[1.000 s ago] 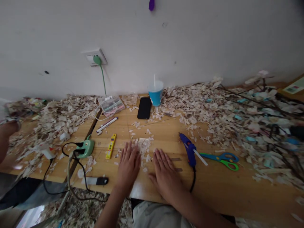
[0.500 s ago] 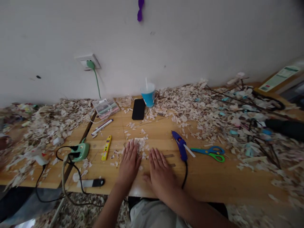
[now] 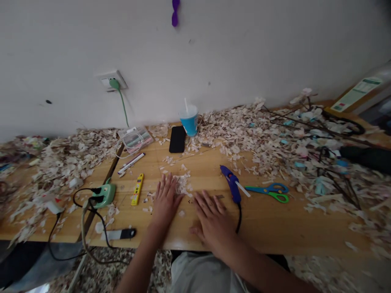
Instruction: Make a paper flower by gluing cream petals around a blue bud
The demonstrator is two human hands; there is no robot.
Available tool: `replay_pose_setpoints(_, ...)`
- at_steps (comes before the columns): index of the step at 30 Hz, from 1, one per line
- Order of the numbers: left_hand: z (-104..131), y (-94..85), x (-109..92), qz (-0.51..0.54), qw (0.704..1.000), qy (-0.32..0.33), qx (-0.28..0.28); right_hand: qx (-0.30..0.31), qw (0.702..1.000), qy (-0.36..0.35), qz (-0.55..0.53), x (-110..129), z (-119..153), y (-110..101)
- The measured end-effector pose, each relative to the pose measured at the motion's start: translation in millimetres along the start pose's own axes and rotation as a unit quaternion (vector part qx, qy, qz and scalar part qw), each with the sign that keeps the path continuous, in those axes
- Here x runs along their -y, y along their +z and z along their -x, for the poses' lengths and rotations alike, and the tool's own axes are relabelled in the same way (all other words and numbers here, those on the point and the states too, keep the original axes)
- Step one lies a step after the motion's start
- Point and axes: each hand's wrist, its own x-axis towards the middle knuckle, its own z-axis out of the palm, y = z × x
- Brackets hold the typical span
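Note:
My left hand (image 3: 165, 201) lies flat on the wooden table (image 3: 275, 228), fingers spread, its tips touching a small heap of pale paper scraps (image 3: 182, 183). My right hand (image 3: 212, 217) also rests palm down beside it, fingers apart, holding nothing. A blue glue gun (image 3: 231, 188) with a white glue stick lies just right of my right hand, its black cord running toward the table edge. Blue and green scissors (image 3: 271, 192) lie further right. A yellow utility knife (image 3: 137, 189) lies left of my left hand.
Scraps cover the left and right of the table. A black phone (image 3: 177, 138), a blue cup (image 3: 189, 120) and a clear case (image 3: 135, 138) stand near the wall. A green power strip (image 3: 104, 194) with cables sits left; dark branches (image 3: 330, 162) lie right.
The view has swung slightly rightward and downward. My right hand has slid a little toward me and its fingers have spread; my left hand has stayed flat by the scrap heap.

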Motion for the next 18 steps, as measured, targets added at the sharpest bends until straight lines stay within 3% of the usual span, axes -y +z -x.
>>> replay_pose_setpoints(3, -12.0, 1.7, 10.1, -0.001, 1.000, -0.004, -0.004, 0.006, 1.000, 0.000, 0.001, 0.3, 8.2, -0.8)
replay_pose_setpoints(6, -18.8, -3.8, 17.5, 0.009, 1.000, 0.001, 0.000, 0.012, 1.000, -0.009, 0.002, 3.7, -5.8, -2.9)
replay_pose_setpoints(9, -13.3, -16.7, 20.4, 0.016, 1.000, -0.003, -0.010, 0.014, 1.000, -0.010, 0.001, 10.1, -24.2, -9.6)
replay_pose_setpoints(11, -1.1, -24.9, 20.8, 0.021, 0.999, -0.015, -0.019, 0.005, 1.000, -0.018, 0.001, 13.1, -19.9, -15.5)
replay_pose_setpoints(14, 26.6, -29.5, 19.7, 0.026, 0.998, -0.045, -0.027, -0.047, 0.997, -0.066, -0.004, 8.9, 23.5, -22.8)
replay_pose_setpoints(16, 45.2, -27.1, 17.6, 0.023, 0.998, -0.058, -0.029, -0.082, 0.985, -0.148, -0.045, 0.3, 67.8, -26.0)
replay_pose_setpoints(17, 52.7, -25.1, 16.3, 0.021, 0.998, -0.056, -0.024, -0.108, 0.980, -0.149, -0.081, -4.7, 89.9, -27.8)
replay_pose_setpoints(18, 58.4, -23.0, 15.0, 0.018, 0.998, -0.049, -0.020, -0.143, 0.982, -0.070, -0.105, -9.6, 110.0, -30.0)
